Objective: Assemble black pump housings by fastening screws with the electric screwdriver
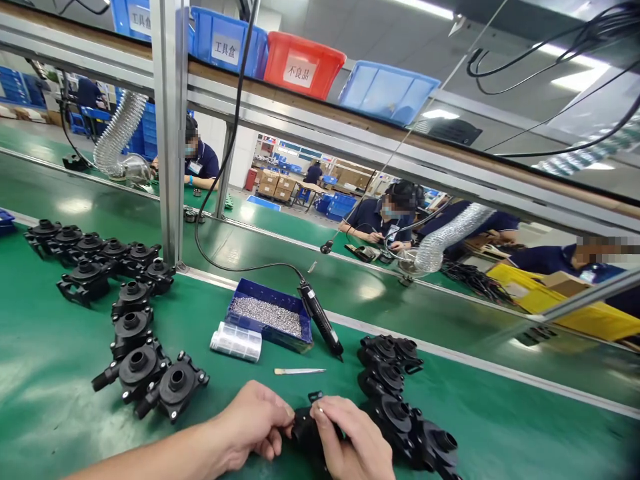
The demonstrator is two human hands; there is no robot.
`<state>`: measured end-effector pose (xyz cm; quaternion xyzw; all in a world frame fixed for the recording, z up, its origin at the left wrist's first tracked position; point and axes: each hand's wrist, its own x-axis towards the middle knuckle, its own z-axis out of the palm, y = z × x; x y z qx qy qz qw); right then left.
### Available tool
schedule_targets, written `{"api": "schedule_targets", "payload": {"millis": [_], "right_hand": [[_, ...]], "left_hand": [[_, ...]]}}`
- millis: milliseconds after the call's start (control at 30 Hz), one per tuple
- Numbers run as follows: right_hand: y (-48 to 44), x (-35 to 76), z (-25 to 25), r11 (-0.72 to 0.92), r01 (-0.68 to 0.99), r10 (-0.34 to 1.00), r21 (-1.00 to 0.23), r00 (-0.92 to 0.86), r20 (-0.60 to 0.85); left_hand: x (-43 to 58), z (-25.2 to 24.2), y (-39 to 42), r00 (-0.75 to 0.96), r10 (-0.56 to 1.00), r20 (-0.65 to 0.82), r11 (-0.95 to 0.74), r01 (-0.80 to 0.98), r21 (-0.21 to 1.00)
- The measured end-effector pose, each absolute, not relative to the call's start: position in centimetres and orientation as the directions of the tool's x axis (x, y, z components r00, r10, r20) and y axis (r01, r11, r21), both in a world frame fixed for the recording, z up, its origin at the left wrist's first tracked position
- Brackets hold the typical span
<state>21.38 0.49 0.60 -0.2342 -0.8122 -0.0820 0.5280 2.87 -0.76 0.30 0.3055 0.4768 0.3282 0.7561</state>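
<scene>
A black plastic pump housing [309, 440] is on the green bench at the lower middle, partly covered by my hands. My left hand [255, 427] pinches its left side between thumb and fingers. Over its right side and top, my right hand [353, 440] has its thumb and forefinger closed together near a corner. A small pale spot shows at those fingertips; whether it is a screw or a nail I cannot tell. Beyond my hands lie a white-and-tan thin stick [300, 371] and a black electric screwdriver [321, 320], which leans on a blue tray [270, 327] of small metal screws.
Several black housings [137, 367] stand in a line at left, with more housings [395, 413] close by my right hand. A clear-and-white roll [236, 341] lies before the tray. A metal post [170, 133] carries a shelf with blue and red bins [304, 65]. Co-workers sit across the bench.
</scene>
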Motion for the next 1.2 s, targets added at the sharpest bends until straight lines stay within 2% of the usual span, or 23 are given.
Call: {"api": "schedule_targets", "payload": {"millis": [100, 200, 267, 300, 367, 400, 433, 500, 533, 600, 733, 867, 967, 1000, 1033, 1067, 1100, 1133, 1200], "right_hand": [[0.2, 21.1, 0.6, 0.853, 0.520, 0.263, -0.050, -0.344, 0.901], [0.0, 20.9, 0.6, 0.864, 0.503, 0.236, -0.012, -0.384, 0.893], [0.2, 21.0, 0.6, 0.869, 0.493, 0.259, -0.047, -0.372, 0.891], [0.4, 21.2, 0.5, 0.867, 0.489, 0.296, -0.095, -0.353, 0.887], [1.0, 21.6, 0.5, 0.856, 0.463, 0.398, -0.232, -0.302, 0.866], [1.4, 21.8, 0.4, 0.846, 0.439, 0.447, -0.302, -0.276, 0.851], [1.7, 22.0, 0.4, 0.836, 0.411, 0.488, -0.364, -0.253, 0.835], [2.2, 22.4, 0.3, 0.819, 0.365, 0.535, -0.443, -0.208, 0.819], [2.3, 22.5, 0.2, 0.813, 0.351, 0.548, -0.465, -0.189, 0.815], [2.4, 22.6, 0.1, 0.803, 0.339, 0.566, -0.491, -0.176, 0.805], [2.2, 22.5, 0.0, 0.797, 0.334, 0.579, -0.503, -0.183, 0.795], [2.4, 22.4, 0.0, 0.785, 0.312, 0.598, -0.535, -0.161, 0.785], [2.7, 22.6, 0.0, 0.764, 0.284, 0.627, -0.579, -0.118, 0.770], [2.7, 22.6, 0.0, 0.754, 0.268, 0.639, -0.600, -0.091, 0.763], [2.8, 22.7, 0.0, 0.745, 0.249, 0.650, -0.619, -0.062, 0.758], [2.8, 22.7, 0.0, 0.741, 0.228, 0.655, -0.632, -0.041, 0.754], [2.7, 22.7, 0.0, 0.742, 0.211, 0.656, -0.637, -0.034, 0.754], [2.5, 22.7, 0.0, 0.751, 0.200, 0.649, -0.629, -0.049, 0.759], [2.1, 22.7, -0.1, 0.789, 0.197, 0.610, -0.582, -0.133, 0.781]], "left_hand": [[3.1, 0.5, -1.1, 0.288, 0.784, -0.550, 0.614, -0.229, 0.755], [3.3, 0.9, -1.2, 0.288, 0.744, -0.603, 0.666, -0.260, 0.699], [3.1, 1.0, -1.1, 0.317, 0.716, -0.622, 0.695, -0.237, 0.679], [2.9, 1.0, -1.0, 0.326, 0.724, -0.608, 0.680, -0.187, 0.709], [2.3, 0.9, -1.1, 0.288, 0.830, -0.478, 0.495, 0.016, 0.869], [2.1, 0.7, -1.4, 0.271, 0.897, -0.349, 0.315, 0.160, 0.935], [1.9, 0.4, -1.7, 0.292, 0.935, -0.200, 0.109, 0.302, 0.947], [1.9, -0.2, -2.5, 0.435, 0.900, 0.033, -0.260, 0.474, 0.841], [2.1, -0.6, -2.9, 0.523, 0.848, 0.088, -0.389, 0.500, 0.774], [2.9, -1.2, -3.6, 0.664, 0.742, 0.096, -0.547, 0.515, 0.660], [4.8, -2.0, -4.0, 0.761, 0.648, 0.038, -0.687, 0.562, 0.459], [6.1, -2.2, -4.4, 0.803, 0.596, -0.008, -0.756, 0.564, 0.334], [6.3, -2.1, -4.6, 0.723, 0.690, -0.031, -0.675, 0.658, 0.333], [6.2, -2.0, -4.5, 0.655, 0.755, -0.024, -0.594, 0.700, 0.397], [6.0, -1.9, -4.3, 0.565, 0.825, -0.012, -0.480, 0.710, 0.515], [5.7, -1.7, -3.9, 0.455, 0.890, -0.038, -0.309, 0.660, 0.685], [5.3, -1.5, -3.5, 0.355, 0.928, -0.115, -0.099, 0.530, 0.842], [5.0, -1.2, -2.9, 0.296, 0.929, -0.221, 0.110, 0.349, 0.930], [4.4, -0.8, -2.0, 0.299, 0.866, -0.400, 0.402, 0.058, 0.914]]}}
